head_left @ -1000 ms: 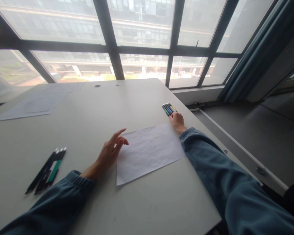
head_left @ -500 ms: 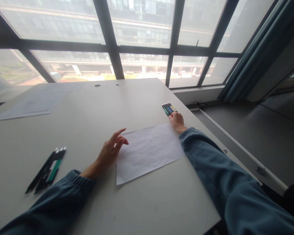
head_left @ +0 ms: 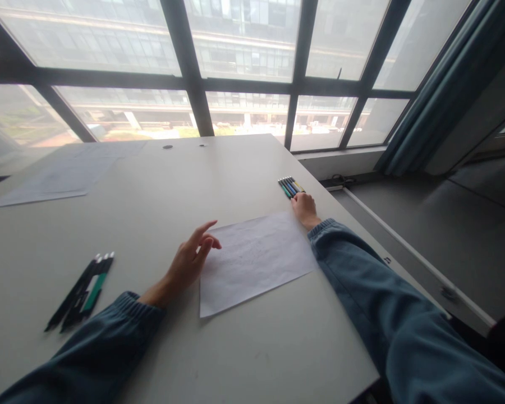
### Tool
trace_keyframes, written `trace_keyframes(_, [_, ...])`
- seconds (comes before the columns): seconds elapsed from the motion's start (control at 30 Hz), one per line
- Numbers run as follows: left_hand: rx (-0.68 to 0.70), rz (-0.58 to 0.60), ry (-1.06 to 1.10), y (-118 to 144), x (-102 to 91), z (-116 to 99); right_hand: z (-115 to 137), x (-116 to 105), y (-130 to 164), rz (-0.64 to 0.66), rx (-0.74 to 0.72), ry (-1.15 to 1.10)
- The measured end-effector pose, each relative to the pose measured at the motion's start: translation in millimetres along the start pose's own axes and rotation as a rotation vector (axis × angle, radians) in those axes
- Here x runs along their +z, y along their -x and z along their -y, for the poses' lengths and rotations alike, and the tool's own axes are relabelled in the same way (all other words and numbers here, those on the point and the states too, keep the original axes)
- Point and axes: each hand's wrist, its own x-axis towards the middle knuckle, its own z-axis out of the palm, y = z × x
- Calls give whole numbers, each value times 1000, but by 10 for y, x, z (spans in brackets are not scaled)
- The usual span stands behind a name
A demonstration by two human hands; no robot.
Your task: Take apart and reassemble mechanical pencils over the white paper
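A sheet of white paper (head_left: 256,258) lies in front of me on the white table (head_left: 185,179). My left hand (head_left: 191,255) rests over its left edge, index finger stretched out and the others loosely bent, holding nothing. At the paper's far right corner, my right hand (head_left: 305,209) is curled at the near ends of a neat row of pens (head_left: 289,186) with green, blue and yellow parts. Its fingertips are hidden behind the knuckles. A second, looser group of black pens (head_left: 81,293), one with a green band, lies left of my left forearm.
More paper sheets (head_left: 59,174) lie at the table's far left. Two round fittings, one a dark cable-hole cover (head_left: 167,147), sit near the back edge. Large windows (head_left: 244,39) stand beyond the table. A blue curtain (head_left: 437,84) hangs at the right, above grey floor.
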Motion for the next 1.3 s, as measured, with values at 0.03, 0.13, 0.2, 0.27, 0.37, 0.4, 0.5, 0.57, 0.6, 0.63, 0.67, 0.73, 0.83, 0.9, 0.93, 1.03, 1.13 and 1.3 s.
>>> trace_keyframes(0.03, [0,-1,-1,1,-2,3,-1,1,0,-1,-2,-4])
trace_keyframes(0.13, [1,-2,-3,3,-6,10,-8,8,-2,-7,-13,-16])
trace_keyframes(0.2, [1,-2,-5,4,-6,9,-18,14,-5,-12,-21,-27])
trace_keyframes(0.27, [1,-4,-15,3,0,9,-35,17,-2,-18,-29,-40])
trace_keyframes(0.37, [-16,-25,-51,-1,19,23,-79,6,29,-34,-46,-66])
trace_keyframes(0.4, [-17,-35,-67,-2,26,34,-97,-2,48,-40,-55,-77])
trace_keyframes(0.5, [36,-43,-138,-11,43,83,-143,-31,128,-59,-101,-120])
trace_keyframes(0.57, [85,-26,-197,-18,49,119,-148,-51,198,-73,-155,-158])
trace_keyframes(0.6, [97,-15,-223,-20,52,134,-138,-62,238,-81,-199,-191])
trace_keyframes(0.63, [102,-4,-245,-21,55,147,-117,-74,280,-87,-262,-238])
trace_keyframes(0.67, [102,6,-263,-21,60,157,-85,-88,327,-96,-353,-308])
trace_keyframes(0.73, [104,28,-305,-16,71,168,9,-119,435,-100,-550,-436])
trace_keyframes(0.83, [83,89,-380,0,89,160,198,-173,635,-15,-760,-450])
trace_keyframes(0.9, [55,155,-436,12,97,137,324,-199,783,66,-810,-389])
trace_keyframes(0.93, [45,187,-462,17,99,123,379,-205,856,98,-828,-353])
trace_keyframes(1.03, [28,260,-505,29,100,76,494,-187,1032,184,-871,-244])
trace_keyframes(1.13, [11,317,-533,38,99,50,536,-130,1116,274,-879,-145])
trace_keyframes(1.3, [11,381,-569,49,103,47,527,-57,1114,382,-881,-52])
